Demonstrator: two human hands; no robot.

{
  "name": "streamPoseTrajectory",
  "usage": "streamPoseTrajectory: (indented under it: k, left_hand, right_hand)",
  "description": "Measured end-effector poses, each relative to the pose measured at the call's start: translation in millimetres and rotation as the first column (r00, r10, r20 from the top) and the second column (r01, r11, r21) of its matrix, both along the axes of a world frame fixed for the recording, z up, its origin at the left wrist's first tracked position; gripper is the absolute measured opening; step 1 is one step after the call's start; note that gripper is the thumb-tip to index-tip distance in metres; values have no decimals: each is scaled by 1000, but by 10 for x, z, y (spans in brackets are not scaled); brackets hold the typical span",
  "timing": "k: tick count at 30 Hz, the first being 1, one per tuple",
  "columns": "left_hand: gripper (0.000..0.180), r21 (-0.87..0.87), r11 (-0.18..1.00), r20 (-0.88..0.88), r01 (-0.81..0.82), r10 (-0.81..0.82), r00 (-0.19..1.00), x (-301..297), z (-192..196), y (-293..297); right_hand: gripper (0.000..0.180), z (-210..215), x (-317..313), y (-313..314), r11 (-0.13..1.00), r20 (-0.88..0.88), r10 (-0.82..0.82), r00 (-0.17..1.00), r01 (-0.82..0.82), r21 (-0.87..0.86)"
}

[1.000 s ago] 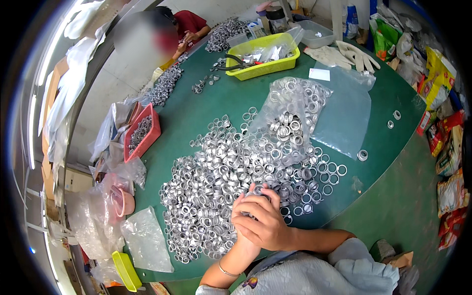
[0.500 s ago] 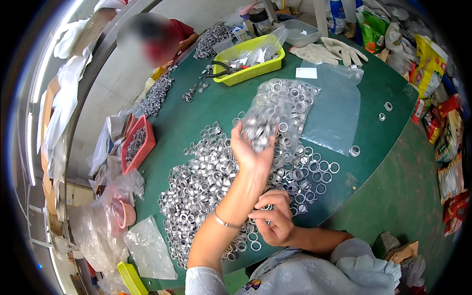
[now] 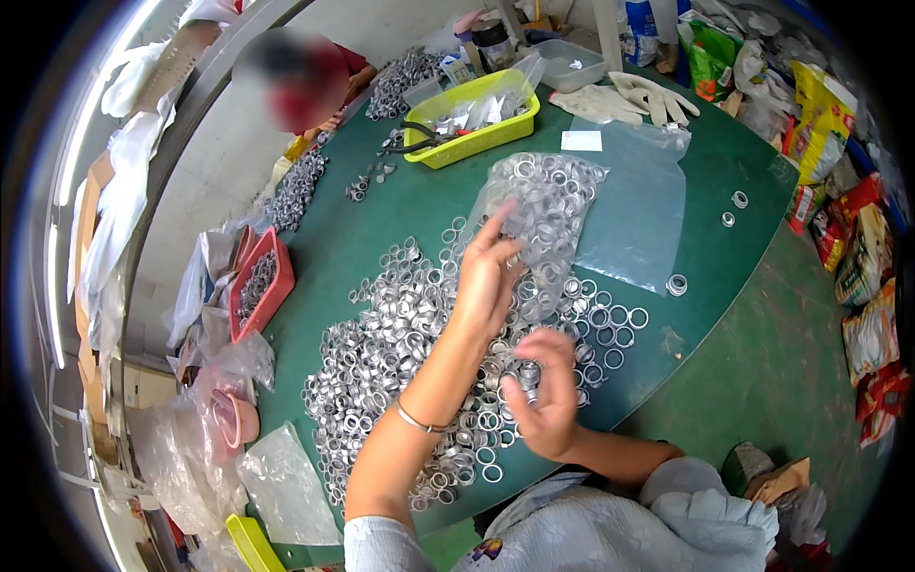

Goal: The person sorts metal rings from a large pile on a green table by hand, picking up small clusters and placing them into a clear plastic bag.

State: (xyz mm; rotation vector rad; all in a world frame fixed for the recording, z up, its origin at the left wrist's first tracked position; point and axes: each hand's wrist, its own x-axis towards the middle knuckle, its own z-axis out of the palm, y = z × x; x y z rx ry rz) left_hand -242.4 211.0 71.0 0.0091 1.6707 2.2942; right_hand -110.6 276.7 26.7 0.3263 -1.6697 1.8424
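Many small silver metal rings lie in a wide heap (image 3: 381,353) on the green table. A clear plastic bag (image 3: 548,195), partly filled with the same rings, lies beyond the heap. My left hand (image 3: 491,272) is at the near left side of this bag, its fingers apart and reaching over the plastic; I see no ring in it. Lower right of it, my right hand (image 3: 548,400) hovers over the near edge of the heap. Its thumb and curved fingers are apart, slightly blurred, with rings visible on the table between them.
Right of the filled bag lies a flat clear bag (image 3: 629,214) with a white label (image 3: 581,141). A yellow-green basket (image 3: 477,138) holding pliers (image 3: 429,138), white gloves (image 3: 624,100) and a red bin (image 3: 262,286) of parts surround the work. Another person (image 3: 305,81) sits across the table.
My left hand has turned over and the blurred rings in its palm are gone from it. My right hand has moved up from beside my left wrist, its fingers spreading.
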Motion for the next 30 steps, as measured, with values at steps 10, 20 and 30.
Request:
streamPoseTrajectory:
  k: [10, 20, 30]
  left_hand:
    - [28, -600, 622, -702, -504, -107, 704, 287, -74, -514]
    - [49, -831, 236, -546, -504, -167, 821, -106, -285, -889]
    - [47, -507, 608, -726, -611, 81, 683, -1353, 535, -790]
  right_hand:
    - [29, -70, -574, 705, 511, 90, -263, 960, 60, 857]
    - [24, 159, -1027, 873, 799, 308, -42, 951, -153, 581]
    - [26, 980, -2083, 817, 971, 223, 221, 949, -236, 39]
